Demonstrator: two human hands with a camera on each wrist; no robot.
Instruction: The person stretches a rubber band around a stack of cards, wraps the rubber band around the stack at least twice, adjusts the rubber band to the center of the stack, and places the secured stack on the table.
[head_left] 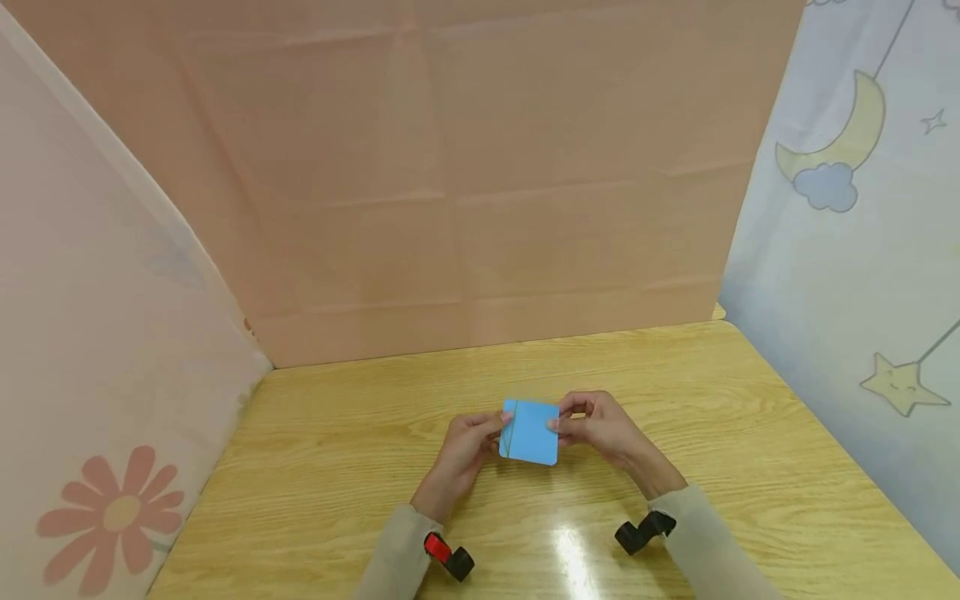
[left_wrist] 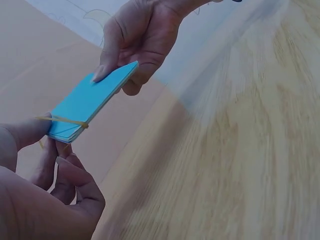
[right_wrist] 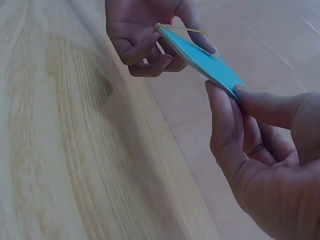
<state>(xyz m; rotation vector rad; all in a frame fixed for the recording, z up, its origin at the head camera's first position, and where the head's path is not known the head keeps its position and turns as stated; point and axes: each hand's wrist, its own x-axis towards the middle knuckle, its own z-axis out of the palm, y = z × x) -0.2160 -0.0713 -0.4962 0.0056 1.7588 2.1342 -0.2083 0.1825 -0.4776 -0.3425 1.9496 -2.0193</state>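
Observation:
A thin stack of blue square cards [head_left: 534, 433] with rounded corners is held up above the table between both hands. Around its left end runs a yellowish rubber band [left_wrist: 70, 121], partly slanting across a corner. My left hand [head_left: 467, 450] pinches that banded end, thumb on the blue face and fingers behind. The opposite edge is pinched by my right hand [head_left: 603, 425], also with its thumb on top. In the right wrist view, part of the rubber band [right_wrist: 192, 30] stands away from the cards near the left hand's thumb.
The wooden table [head_left: 360, 400] spreads under both hands. A pinkish-tan cloth [head_left: 450, 208] hangs along its back edge. Printed cloths stand at the sides, one with a red flower [head_left: 116, 517], the other with a moon [head_left: 847, 137]. Each sleeve carries a black strapped-on piece [head_left: 645, 533].

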